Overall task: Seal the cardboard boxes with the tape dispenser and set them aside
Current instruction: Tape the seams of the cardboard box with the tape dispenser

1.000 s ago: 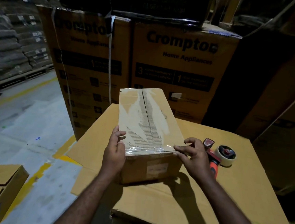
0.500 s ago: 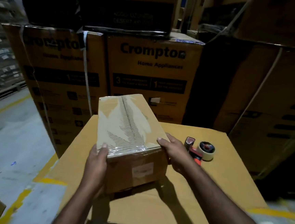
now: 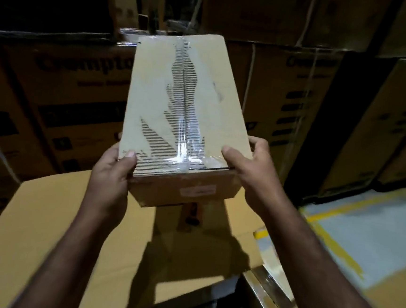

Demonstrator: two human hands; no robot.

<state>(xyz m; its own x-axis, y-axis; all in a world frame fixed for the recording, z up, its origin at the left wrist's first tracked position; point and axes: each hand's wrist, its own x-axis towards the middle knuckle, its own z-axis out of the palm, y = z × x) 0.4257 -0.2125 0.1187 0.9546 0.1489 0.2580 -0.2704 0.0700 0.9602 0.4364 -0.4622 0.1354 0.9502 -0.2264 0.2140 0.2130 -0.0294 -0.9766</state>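
Box (image 3: 189, 98): held in the air between both hands, clear above the flat carton (image 3: 55, 227) serving as work surface; taped seam (image 3: 181, 117) shut along the top face.
Long axis: pointing straight away from the body, near end at the hands, far end tipped up toward the stacked cartons (image 3: 67, 88).
Left hand (image 3: 110, 177): gripping the near-left corner, thumb flat on top, fingers hidden under the side.
Right hand (image 3: 256, 178): gripping the near-right corner, thumb on top, fingers curled round the right wall.
Nearer hand: neither; both at the same near end, one on each side.
Tape dispenser (image 3: 193, 213): only a red part showing beneath the box, touched by neither hand.
Step, as a judgement: sealed by the look of it; setting aside in hand.
Next move, as a judgement: a sideways swing, perhaps toward the floor (image 3: 374, 230) at right; far end unsupported, so calling for firm grips.
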